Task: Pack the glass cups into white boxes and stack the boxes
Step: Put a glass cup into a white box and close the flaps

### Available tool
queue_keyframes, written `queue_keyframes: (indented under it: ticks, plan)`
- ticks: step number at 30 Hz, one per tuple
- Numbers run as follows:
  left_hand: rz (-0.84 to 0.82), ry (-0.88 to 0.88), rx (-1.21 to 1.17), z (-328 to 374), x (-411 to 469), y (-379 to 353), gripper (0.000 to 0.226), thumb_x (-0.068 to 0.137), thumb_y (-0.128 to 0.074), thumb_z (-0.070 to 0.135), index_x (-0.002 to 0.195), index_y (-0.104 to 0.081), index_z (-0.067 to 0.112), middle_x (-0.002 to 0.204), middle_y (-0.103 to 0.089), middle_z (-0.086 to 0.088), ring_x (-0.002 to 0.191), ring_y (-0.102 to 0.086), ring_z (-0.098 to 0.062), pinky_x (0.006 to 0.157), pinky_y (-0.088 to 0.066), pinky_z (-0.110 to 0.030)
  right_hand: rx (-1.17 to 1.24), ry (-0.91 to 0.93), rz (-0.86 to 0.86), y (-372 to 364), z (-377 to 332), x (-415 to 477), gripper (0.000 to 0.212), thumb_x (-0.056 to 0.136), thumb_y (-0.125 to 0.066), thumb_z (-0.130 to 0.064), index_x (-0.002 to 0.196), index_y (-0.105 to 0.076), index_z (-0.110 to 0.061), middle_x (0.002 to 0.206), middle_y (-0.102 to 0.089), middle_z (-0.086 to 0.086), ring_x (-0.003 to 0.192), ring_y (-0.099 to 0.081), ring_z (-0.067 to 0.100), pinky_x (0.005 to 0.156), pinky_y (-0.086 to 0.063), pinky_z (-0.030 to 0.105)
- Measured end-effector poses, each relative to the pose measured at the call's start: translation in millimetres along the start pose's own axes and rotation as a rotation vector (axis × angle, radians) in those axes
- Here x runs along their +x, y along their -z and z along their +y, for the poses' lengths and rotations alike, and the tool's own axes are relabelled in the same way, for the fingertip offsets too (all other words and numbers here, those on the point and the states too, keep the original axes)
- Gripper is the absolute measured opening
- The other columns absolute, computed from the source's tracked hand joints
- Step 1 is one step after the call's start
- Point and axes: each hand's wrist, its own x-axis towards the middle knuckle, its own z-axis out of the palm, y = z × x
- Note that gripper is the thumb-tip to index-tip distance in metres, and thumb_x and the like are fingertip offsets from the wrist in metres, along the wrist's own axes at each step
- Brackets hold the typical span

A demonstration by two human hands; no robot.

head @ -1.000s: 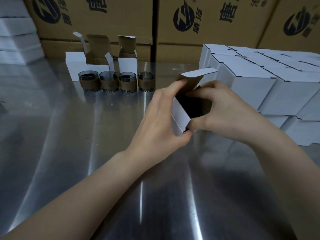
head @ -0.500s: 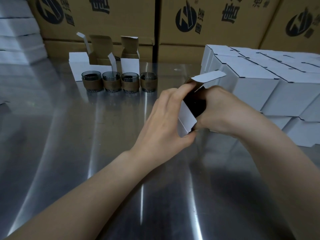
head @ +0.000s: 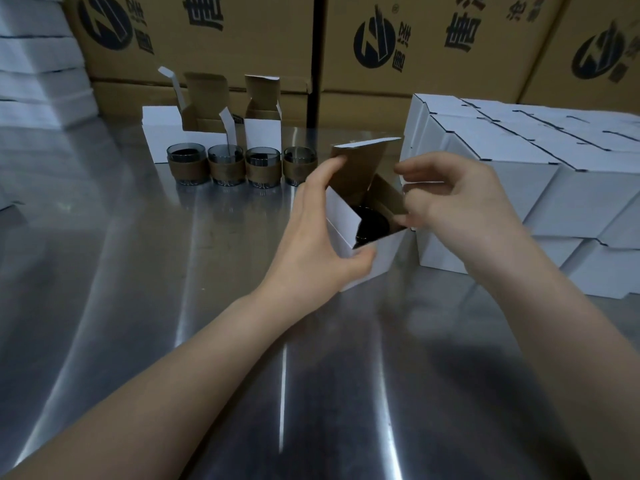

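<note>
A small white box (head: 341, 225) with a brown inside stands on the steel table at the centre, its lid flap up. A dark glass cup (head: 372, 225) sits inside it. My left hand (head: 317, 233) grips the box's left side, thumb at the near corner and index finger on the lid's edge. My right hand (head: 450, 206) pinches the right side flap. Several glass cups (head: 225, 164) with brown sleeves stand in a row behind. Closed white boxes (head: 519, 174) are stacked at the right.
Open white boxes (head: 261, 129) with raised flaps stand behind the cup row. Large brown cartons (head: 415, 46) line the back. Flat white stacks (head: 38, 74) lie at the far left. The steel table (head: 173, 306) stretches toward me.
The box has turned upright, so its opening faces up and the cup inside shows. My right hand has shifted from the box's back to the right side flap.
</note>
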Motion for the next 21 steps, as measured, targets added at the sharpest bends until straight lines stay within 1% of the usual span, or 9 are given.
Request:
queue_keyframes:
  ticks: [2, 4, 6, 8, 11, 13, 15, 18, 21]
  plan:
    - [-0.019, 0.038, -0.017, -1.6, 1.1, 3.6, 0.094, 0.076, -0.080, 0.016, 0.148, -0.021, 0.030, 0.150, -0.030, 0.012, 0.138, -0.025, 0.010, 0.109, -0.022, -0.006, 0.027, 0.023, 0.075, 1.0, 2.1, 0.9, 0.033, 0.081, -0.055, -0.001, 0.092, -0.069, -0.029, 0.098, -0.066, -0.003, 0.076, -0.069, 0.003, 0.071, -0.061, 0.034]
    - [-0.039, 0.078, -0.044, -2.4, 2.4, 7.1, 0.095, 0.076, -0.080, 0.017, 0.148, -0.019, 0.032, 0.152, -0.029, 0.012, 0.141, -0.025, 0.003, 0.116, -0.025, -0.019, 0.008, 0.055, 0.128, 1.8, 3.2, 0.9, 0.035, 0.083, -0.051, 0.001, 0.093, -0.069, -0.027, 0.094, -0.067, -0.003, 0.071, -0.069, 0.005, 0.064, -0.060, 0.031]
    - [-0.054, 0.115, -0.096, -2.8, 3.5, 10.8, 0.096, 0.075, -0.079, 0.018, 0.146, -0.018, 0.038, 0.152, -0.030, 0.009, 0.143, -0.029, -0.007, 0.119, -0.030, -0.037, 0.004, 0.078, 0.132, 0.7, 5.0, 0.5, 0.037, 0.083, -0.047, 0.002, 0.096, -0.069, -0.024, 0.092, -0.067, 0.000, 0.077, -0.067, 0.010, 0.057, -0.057, 0.024]
    - [-0.072, 0.135, -0.163, -3.5, 3.9, 14.7, 0.093, 0.074, -0.076, 0.018, 0.142, -0.018, 0.044, 0.152, -0.031, 0.004, 0.143, -0.032, -0.014, 0.118, -0.032, -0.044, 0.021, 0.071, 0.095, -1.7, 7.9, -0.1, 0.037, 0.084, -0.044, 0.003, 0.100, -0.067, -0.021, 0.088, -0.068, 0.000, 0.085, -0.067, 0.017, 0.061, -0.056, 0.024]
    - [-0.100, 0.150, -0.257, -6.2, 4.6, 19.2, 0.082, 0.078, -0.072, 0.023, 0.136, -0.022, 0.051, 0.149, -0.035, -0.001, 0.142, -0.035, -0.018, 0.118, -0.031, -0.047, -0.009, 0.066, 0.032, -4.3, 11.4, -1.5, 0.038, 0.087, -0.042, 0.003, 0.104, -0.065, -0.022, 0.085, -0.072, -0.005, 0.087, -0.069, 0.014, 0.082, -0.057, 0.036]
    - [-0.080, 0.192, -0.355, -5.6, 7.3, 21.3, 0.062, 0.083, -0.062, 0.031, 0.131, -0.029, 0.053, 0.144, -0.042, -0.003, 0.139, -0.040, -0.019, 0.117, -0.032, -0.047, -0.009, 0.073, 0.000, -5.9, 13.6, -2.3, 0.037, 0.088, -0.043, 0.003, 0.106, -0.064, -0.022, 0.083, -0.074, -0.005, 0.086, -0.069, 0.011, 0.089, -0.055, 0.038]
    - [-0.044, 0.237, -0.424, -6.4, 10.8, 23.6, 0.048, 0.086, -0.050, 0.029, 0.128, -0.037, 0.050, 0.144, -0.044, -0.005, 0.137, -0.042, -0.020, 0.117, -0.030, -0.049, 0.005, 0.082, -0.021, -8.2, 15.3, -3.3, 0.033, 0.090, -0.048, 0.000, 0.104, -0.064, -0.025, 0.080, -0.074, -0.009, 0.086, -0.069, 0.010, 0.091, -0.054, 0.038]
    - [-0.045, 0.256, -0.426, -7.9, 12.2, 25.7, 0.049, 0.086, -0.048, 0.021, 0.129, -0.041, 0.044, 0.145, -0.045, -0.003, 0.135, -0.045, -0.017, 0.116, -0.034, -0.044, 0.030, 0.109, -0.041, -12.4, 18.7, -3.3, 0.025, 0.088, -0.059, -0.005, 0.101, -0.065, -0.025, 0.081, -0.075, -0.007, 0.090, -0.068, 0.014, 0.091, -0.053, 0.039]
    - [-0.051, 0.253, -0.434, -9.3, 9.9, 25.3, 0.056, 0.084, -0.054, 0.015, 0.135, -0.039, 0.035, 0.137, -0.051, -0.001, 0.122, -0.056, -0.013, 0.105, -0.045, -0.034, 0.048, 0.142, -0.057, -15.8, 22.3, -3.0, 0.023, 0.085, -0.068, -0.007, 0.101, -0.065, -0.023, 0.077, -0.073, -0.008, 0.079, -0.064, 0.006, 0.078, -0.049, 0.022]
